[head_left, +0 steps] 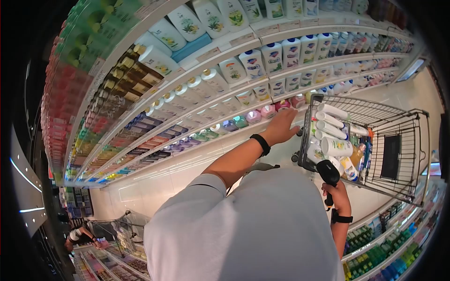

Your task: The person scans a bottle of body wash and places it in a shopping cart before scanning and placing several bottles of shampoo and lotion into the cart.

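Observation:
My left hand (281, 127) is stretched forward between the lower shelves and the cart, with its fingers apart and nothing held. Beyond its fingertips stand pink bottles (282, 105) on the lowest shelf. My right hand (335, 192) is wrapped round the handle of a black handheld barcode scanner (327, 172), whose head points toward the shopping cart. Inside the wire shopping cart (401, 108) lie several white pump-style bottles (336, 147), mostly on their sides, along with an amber bottle (358, 156). Black bands circle both wrists.
Long shelves (197, 61) packed with body-wash bottles run along the left and front. More shelves (384, 243) with green bottles stand at the lower right. Behind, at the lower left, another person (84, 235) is beside a second cart (123, 236). The floor (187, 168) is glossy tile.

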`<action>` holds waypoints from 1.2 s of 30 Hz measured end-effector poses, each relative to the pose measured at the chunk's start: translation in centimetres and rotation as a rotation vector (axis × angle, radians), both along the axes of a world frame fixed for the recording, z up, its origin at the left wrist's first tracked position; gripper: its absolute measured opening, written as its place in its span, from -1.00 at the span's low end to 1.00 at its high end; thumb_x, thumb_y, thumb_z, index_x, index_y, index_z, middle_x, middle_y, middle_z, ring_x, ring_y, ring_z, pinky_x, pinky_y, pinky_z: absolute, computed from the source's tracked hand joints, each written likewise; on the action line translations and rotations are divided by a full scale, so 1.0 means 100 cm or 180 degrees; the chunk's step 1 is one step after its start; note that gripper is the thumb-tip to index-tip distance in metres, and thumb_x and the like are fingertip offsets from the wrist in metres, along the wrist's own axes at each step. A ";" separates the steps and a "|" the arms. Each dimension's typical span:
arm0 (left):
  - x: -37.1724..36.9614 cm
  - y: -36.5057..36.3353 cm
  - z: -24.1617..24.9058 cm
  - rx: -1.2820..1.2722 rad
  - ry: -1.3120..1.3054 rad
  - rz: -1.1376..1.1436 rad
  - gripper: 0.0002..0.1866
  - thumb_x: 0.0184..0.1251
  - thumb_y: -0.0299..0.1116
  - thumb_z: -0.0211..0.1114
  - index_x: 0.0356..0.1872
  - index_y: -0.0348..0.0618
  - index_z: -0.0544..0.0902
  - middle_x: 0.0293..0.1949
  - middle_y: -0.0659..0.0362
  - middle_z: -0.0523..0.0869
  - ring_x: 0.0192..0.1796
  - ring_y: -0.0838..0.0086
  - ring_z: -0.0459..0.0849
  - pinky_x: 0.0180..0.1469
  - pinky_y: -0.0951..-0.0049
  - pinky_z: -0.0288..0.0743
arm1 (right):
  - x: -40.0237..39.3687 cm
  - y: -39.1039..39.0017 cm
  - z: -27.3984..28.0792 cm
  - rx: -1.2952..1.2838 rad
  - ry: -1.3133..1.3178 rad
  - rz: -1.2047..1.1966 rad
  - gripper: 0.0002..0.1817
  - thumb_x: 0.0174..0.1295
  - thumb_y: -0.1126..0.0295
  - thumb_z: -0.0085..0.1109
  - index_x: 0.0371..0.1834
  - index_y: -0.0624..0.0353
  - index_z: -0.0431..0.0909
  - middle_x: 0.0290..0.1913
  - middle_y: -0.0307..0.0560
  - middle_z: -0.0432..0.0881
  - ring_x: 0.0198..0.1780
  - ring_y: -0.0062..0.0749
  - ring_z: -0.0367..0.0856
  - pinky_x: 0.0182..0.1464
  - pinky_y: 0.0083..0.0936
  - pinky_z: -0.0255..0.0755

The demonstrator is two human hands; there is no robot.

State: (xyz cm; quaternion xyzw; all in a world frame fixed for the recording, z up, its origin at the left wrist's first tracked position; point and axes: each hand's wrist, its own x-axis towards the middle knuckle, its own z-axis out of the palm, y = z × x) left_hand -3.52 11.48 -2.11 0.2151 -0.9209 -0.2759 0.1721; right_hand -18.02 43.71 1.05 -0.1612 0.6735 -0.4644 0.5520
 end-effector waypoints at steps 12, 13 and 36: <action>0.228 -0.237 0.171 -0.1695 0.1406 0.3168 -0.12 0.23 -0.17 0.40 0.43 -0.51 0.19 0.37 -0.35 0.35 0.36 -0.16 0.39 0.41 0.07 0.26 | 0.057 -0.115 0.008 -0.0177 0.0075 0.0414 -0.74 0.12 0.44 0.31 -0.13 0.27 0.58 -0.40 -0.24 0.60 -0.48 -0.58 0.53 -0.36 -0.57 0.40; 0.236 -0.251 0.184 -0.1696 0.1426 0.3148 -0.12 0.23 -0.17 0.40 0.43 -0.51 0.19 0.37 -0.35 0.35 0.36 -0.16 0.39 0.41 0.07 0.26 | 0.063 -0.120 0.009 -0.0155 0.0067 0.0447 -0.71 0.11 0.43 0.32 -0.11 0.28 0.58 -0.38 -0.24 0.60 -0.48 -0.58 0.53 -0.37 -0.58 0.40; 0.233 -0.299 0.204 -0.1816 0.1470 0.3425 -0.21 0.25 -0.11 0.44 0.36 -0.36 0.29 0.24 -0.20 0.44 0.28 -0.09 0.43 0.34 0.02 0.31 | 0.068 -0.098 0.005 -0.0063 0.0355 0.0450 -0.58 0.13 0.20 0.43 -0.04 0.24 0.60 -0.34 -0.22 0.65 -0.43 -0.59 0.51 -0.36 -0.58 0.45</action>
